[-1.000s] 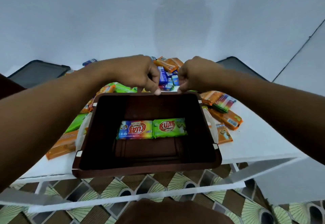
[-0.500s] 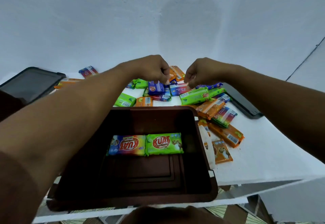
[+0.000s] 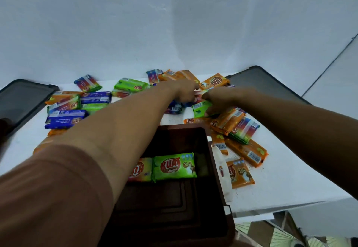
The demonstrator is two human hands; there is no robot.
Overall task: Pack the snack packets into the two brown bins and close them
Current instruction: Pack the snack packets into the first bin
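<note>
Packing barely begun: only 2 snack packets [image 3: 174, 166] are lying in the open brown bin [image 3: 180, 140] at the tabletop's [image 3: 280, 184] near edge.
The rest are lying scattered; toward the far edge the right hand [image 3: 222, 99] is gripping a green packet [image 3: 199, 109], while the left hand [image 3: 186, 91] is curling over the pile, its grasp unclear.

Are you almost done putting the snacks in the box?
Not nearly. Done: two lie in the brown bin, a green KUAT packet and a rainbow packet. In hand: the right hand grips a green packet from the pile; the left hand reaches in beside it, its catch hidden. Left: many loose packets on the table, and the bin has no lid on; two dark lids lie at the back.
</note>
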